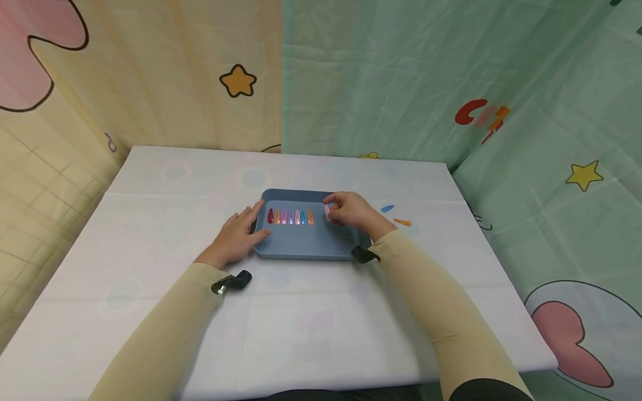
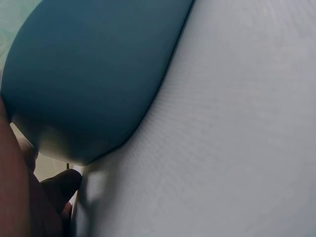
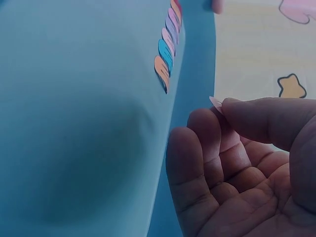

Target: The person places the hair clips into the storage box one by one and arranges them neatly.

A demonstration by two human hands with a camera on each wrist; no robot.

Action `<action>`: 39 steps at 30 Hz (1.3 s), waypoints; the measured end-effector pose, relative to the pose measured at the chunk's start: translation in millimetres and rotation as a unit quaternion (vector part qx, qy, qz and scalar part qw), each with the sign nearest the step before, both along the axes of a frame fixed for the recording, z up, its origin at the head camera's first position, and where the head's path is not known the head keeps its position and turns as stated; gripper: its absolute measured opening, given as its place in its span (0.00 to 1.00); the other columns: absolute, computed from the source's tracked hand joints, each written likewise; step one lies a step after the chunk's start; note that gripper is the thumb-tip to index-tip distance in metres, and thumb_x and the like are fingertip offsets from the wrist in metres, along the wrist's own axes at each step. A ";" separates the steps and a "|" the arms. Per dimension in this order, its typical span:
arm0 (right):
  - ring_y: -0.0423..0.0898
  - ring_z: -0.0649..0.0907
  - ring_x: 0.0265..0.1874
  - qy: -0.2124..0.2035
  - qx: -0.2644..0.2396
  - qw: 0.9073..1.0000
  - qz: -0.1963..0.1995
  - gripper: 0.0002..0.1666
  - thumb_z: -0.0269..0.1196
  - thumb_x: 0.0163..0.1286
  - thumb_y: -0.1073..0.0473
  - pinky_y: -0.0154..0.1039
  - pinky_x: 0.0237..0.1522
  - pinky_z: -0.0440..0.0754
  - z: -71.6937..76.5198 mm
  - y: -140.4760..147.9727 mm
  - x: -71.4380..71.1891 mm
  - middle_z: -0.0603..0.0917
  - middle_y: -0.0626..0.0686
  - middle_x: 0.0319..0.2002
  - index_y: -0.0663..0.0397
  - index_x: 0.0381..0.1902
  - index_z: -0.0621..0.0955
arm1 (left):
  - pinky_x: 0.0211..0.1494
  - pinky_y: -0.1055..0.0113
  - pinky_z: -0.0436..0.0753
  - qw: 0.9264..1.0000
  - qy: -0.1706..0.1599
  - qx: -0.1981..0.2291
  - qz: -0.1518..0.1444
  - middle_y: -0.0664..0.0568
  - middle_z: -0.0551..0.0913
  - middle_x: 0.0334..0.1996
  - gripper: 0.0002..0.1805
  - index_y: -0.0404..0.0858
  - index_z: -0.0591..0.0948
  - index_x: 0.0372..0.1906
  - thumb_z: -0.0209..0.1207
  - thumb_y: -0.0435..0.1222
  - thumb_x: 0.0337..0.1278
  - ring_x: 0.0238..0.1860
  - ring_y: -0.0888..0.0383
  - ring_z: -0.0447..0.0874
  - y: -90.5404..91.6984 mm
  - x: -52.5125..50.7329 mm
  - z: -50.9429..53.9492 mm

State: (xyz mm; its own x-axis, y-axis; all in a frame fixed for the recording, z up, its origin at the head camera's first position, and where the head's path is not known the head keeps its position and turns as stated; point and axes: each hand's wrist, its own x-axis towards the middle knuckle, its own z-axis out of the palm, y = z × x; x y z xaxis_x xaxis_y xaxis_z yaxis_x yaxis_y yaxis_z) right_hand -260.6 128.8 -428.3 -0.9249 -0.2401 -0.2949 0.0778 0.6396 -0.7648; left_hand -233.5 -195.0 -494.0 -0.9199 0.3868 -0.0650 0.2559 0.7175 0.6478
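My right hand pinches a pink snap hair clip between thumb and fingertip, above the right half of a blue-grey tray. The right wrist view shows only the tip of this pink clip sticking out past the thumb. To its left, several hair clips in red, orange, pink, purple and blue stand side by side in a row inside the tray. My left hand lies at the tray's left edge, fingers extended and thumb over the rim. In the left wrist view the tray's side hides part of that hand.
Right of the tray, a blue hair clip and an orange hair clip lie on the white-covered table. Printed curtains hang behind the table and along its sides.
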 end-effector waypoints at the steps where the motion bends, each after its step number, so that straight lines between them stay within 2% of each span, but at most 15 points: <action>1: 0.46 0.83 0.33 0.000 0.001 1.000 0.000 0.26 0.63 0.74 0.66 0.39 0.40 0.88 -0.2 0.2 -0.1 0.85 0.53 0.35 0.60 0.69 0.79 | 0.88 0.41 0.37 1.000 0.000 -0.001 0.000 0.42 0.51 0.86 0.48 0.48 0.45 0.88 0.54 0.58 0.76 0.87 0.38 0.42 0.1 -0.2 0.0; 7: 0.46 0.83 0.32 0.001 0.008 1.000 0.003 0.26 0.63 0.75 0.65 0.45 0.44 0.89 -0.4 0.9 0.0 0.86 0.53 0.35 0.60 0.69 0.79 | 0.88 0.41 0.37 1.000 -0.001 -0.003 0.000 0.42 0.51 0.86 0.48 0.48 0.45 0.88 0.53 0.58 0.76 0.87 0.38 0.42 0.2 -0.9 -0.4; 14: 0.47 0.84 0.34 0.000 0.009 1.000 0.004 0.26 0.63 0.76 0.64 0.43 0.44 0.89 1.8 1.3 -0.5 0.85 0.53 0.36 0.59 0.70 0.78 | 0.88 0.41 0.38 1.000 0.000 -0.003 -0.001 0.42 0.51 0.86 0.48 0.48 0.45 0.88 0.54 0.58 0.76 0.87 0.38 0.42 0.0 -0.6 -0.4; 25: 0.49 0.80 0.34 0.008 -0.025 1.000 0.001 0.26 0.61 0.77 0.64 0.55 0.53 0.87 18.4 1.8 2.3 0.85 0.57 0.37 0.58 0.71 0.77 | 0.88 0.41 0.38 1.000 0.005 -0.002 -0.002 0.41 0.53 0.85 0.47 0.47 0.46 0.88 0.54 0.58 0.76 0.87 0.38 0.43 -0.2 -0.9 -1.4; 31: 0.49 0.81 0.34 0.010 -0.031 0.999 0.003 0.27 0.61 0.77 0.63 0.56 0.54 0.87 23.5 -2.6 1.9 0.85 0.54 0.35 0.58 0.71 0.76 | 0.88 0.41 0.38 1.000 0.006 -0.001 -0.002 0.41 0.53 0.85 0.47 0.48 0.47 0.88 0.54 0.57 0.76 0.87 0.38 0.44 -0.1 -1.3 -2.0; 39: 0.49 0.82 0.35 0.012 -0.035 0.999 0.000 0.27 0.62 0.76 0.64 0.55 0.54 0.88 27.5 -4.4 2.4 0.86 0.56 0.38 0.57 0.71 0.77 | 0.88 0.41 0.38 1.000 0.007 -0.006 -0.003 0.42 0.53 0.86 0.47 0.48 0.46 0.88 0.53 0.58 0.76 0.87 0.38 0.43 0.0 -1.7 -2.3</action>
State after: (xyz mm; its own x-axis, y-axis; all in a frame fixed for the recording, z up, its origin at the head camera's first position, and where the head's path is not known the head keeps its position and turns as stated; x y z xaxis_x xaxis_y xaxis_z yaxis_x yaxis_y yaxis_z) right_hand -258.2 124.3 -400.8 -0.9314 -0.2594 -0.2554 0.0593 0.5841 -0.8095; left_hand -235.1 -195.0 -496.3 -0.9181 0.3923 -0.0560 0.2701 0.7229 0.6360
